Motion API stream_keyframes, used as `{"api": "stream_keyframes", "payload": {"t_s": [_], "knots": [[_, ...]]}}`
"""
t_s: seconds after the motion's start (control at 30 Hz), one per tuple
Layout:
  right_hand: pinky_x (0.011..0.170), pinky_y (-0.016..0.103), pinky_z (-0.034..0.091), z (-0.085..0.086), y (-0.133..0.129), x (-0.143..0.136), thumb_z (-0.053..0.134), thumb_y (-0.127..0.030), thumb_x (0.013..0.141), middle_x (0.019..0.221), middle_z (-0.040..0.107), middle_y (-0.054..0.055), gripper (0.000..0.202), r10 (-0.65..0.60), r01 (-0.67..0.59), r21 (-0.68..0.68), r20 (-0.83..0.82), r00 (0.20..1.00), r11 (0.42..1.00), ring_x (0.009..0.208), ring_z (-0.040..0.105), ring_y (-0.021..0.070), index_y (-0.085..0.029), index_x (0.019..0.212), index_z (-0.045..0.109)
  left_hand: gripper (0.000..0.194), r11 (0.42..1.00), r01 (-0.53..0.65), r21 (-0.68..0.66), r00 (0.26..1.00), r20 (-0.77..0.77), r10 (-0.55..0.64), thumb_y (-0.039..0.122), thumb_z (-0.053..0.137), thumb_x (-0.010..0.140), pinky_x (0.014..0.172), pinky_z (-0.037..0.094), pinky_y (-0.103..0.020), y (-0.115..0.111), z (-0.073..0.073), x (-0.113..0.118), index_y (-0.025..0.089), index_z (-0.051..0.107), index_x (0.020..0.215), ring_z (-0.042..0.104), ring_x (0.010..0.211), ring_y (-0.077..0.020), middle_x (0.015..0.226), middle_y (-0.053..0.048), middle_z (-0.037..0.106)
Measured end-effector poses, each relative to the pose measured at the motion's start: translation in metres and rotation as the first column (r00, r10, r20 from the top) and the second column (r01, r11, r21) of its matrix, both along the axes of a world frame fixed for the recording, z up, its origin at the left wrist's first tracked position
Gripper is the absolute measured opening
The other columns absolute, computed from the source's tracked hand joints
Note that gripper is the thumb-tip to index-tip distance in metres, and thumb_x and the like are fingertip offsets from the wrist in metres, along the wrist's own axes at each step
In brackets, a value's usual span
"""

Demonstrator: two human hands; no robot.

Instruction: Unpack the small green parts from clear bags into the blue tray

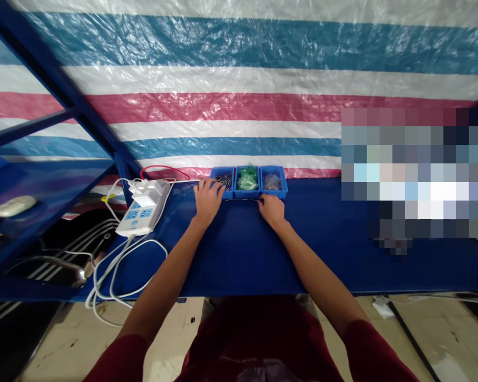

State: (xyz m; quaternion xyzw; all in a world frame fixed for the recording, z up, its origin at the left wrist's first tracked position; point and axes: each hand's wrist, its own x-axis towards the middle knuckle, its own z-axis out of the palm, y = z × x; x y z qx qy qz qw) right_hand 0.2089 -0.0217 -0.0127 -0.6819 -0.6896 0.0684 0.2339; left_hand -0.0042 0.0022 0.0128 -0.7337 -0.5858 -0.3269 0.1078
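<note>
Three small blue bins stand side by side at the back of the blue table. The left bin (228, 195) contains many dark screws (224, 181). Crumpled green plastic (247, 178) fills the middle bin (247, 195), and the right bin (282, 191) has a clear plastic bag (271, 182) inside. My left hand (207, 201) rests at the left bin's outer front corner, fingers apart and reaching over its side. Curled in front of the right bin, my right hand (272, 210) has its fingers pressed together. Whatever they pinch is too small to name; a thin line runs near their tips.
A white power strip (137, 215) with plugged-in chargers and looped white cables (115, 281) lies to the left. A red cable (163, 166) curves behind it. Blue metal frame bars (79, 106) rise at left. Striped sheeting (223, 111) hangs behind. The right side is pixelated.
</note>
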Motion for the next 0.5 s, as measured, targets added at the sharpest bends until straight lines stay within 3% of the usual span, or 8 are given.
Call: {"api": "stream_keyframes", "payload": {"t_s": [0.1,0.3,0.5], "knots": [[0.073,0.033,0.048,0.002,0.0,0.0,0.053,-0.025,0.092,0.095,0.072,0.012,0.018,0.03,-0.024,-0.088,0.058,0.998,0.996,0.086,0.068,0.0247,-0.021,0.099,0.069,0.024,0.997,0.058,0.045,0.998,0.011,-0.058,0.03,0.048,0.095,0.084,0.035,-0.04,-0.004,-0.004,0.004,0.019,0.068,0.091,0.054,0.101,-0.0278,0.105,-0.01,0.068],[0.078,0.031,0.047,0.014,-0.003,-0.002,0.041,-0.024,0.097,0.108,0.069,0.014,0.025,0.072,-0.028,-0.232,0.183,0.98,0.972,0.096,0.068,0.0243,-0.018,0.111,0.061,0.026,0.947,0.289,0.138,0.956,-0.003,-0.292,0.029,0.046,0.097,0.081,0.041,-0.036,-0.005,-0.011,0.009,0.018,0.069,0.091,0.059,0.093,-0.0227,0.096,-0.009,0.069],[0.073,0.029,0.045,0.022,-0.008,-0.001,0.041,-0.026,0.098,0.103,0.07,0.012,0.022,0.107,-0.079,-0.174,0.155,0.982,0.982,0.093,0.067,0.0239,-0.017,0.111,0.057,0.027,0.903,0.414,0.115,0.904,0.068,-0.423,0.033,0.046,0.098,0.087,0.046,-0.036,-0.012,-0.012,0.016,0.017,0.068,0.1,0.062,0.092,-0.021,0.097,-0.008,0.07]]}}
